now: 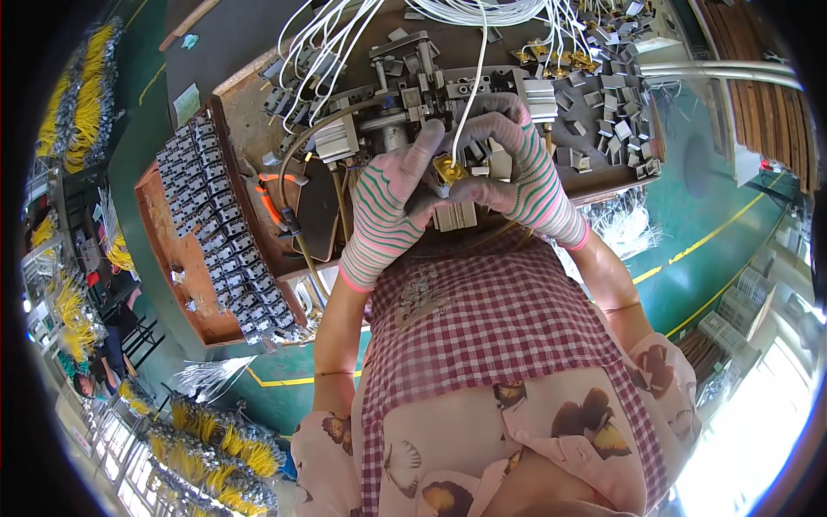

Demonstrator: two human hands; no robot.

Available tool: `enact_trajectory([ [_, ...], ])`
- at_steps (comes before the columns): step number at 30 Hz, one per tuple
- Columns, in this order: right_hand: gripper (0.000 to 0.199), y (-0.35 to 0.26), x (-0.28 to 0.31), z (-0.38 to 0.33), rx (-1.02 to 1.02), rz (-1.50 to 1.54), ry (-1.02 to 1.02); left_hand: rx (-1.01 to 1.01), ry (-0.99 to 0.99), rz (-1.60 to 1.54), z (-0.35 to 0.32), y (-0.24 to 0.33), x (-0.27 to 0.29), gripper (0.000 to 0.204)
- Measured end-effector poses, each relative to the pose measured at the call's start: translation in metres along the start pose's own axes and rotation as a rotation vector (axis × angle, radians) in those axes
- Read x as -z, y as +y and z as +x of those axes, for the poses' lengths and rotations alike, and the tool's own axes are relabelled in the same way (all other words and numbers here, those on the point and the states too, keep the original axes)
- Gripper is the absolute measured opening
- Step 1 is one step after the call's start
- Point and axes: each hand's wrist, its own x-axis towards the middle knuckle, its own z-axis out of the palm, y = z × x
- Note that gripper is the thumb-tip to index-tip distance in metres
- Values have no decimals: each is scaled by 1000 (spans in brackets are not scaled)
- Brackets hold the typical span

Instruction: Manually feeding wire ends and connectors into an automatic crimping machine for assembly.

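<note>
From overhead, both striped knit-gloved hands meet just below the grey metal press fixture (413, 108). The left hand (388, 202) and right hand (517, 172) have their fingers pinched shut around a small brass terminal (450, 169) on a white wire (469, 95). It's best kept square to the fixture, wire clear.

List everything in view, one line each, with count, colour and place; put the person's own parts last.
brass part: one, yellow metal, pinched between both gloved hands at the machine
white wire: one, running up from the brass part
metal press fixture: one, grey, on the bench behind the hands
wooden tray: one, brown, on the person's left, holding rows of small grey parts
loose grey parts: many, on the bench at right
yellow wire bundles: many, lower left on the floor racks
green floor: yellow lines, at right
checked apron: one, red and white
left hand: striped glove, on the brass part
right hand: striped glove, on the brass part
</note>
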Motion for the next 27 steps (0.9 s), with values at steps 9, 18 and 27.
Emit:
enact_trajectory([
  [9, 53, 10, -14, -2, -28, 135, -10, 181, 81, -244, -16, 9, -9, 85],
  [18, 53, 10, -12, 0, -42, 140, -62, 16, 75, -56, -18, -15, -11, 87],
  [27, 85, 12, 6, 9, -177, 283, -298, 447, 229, -707, -9, 12, -29, 65],
])
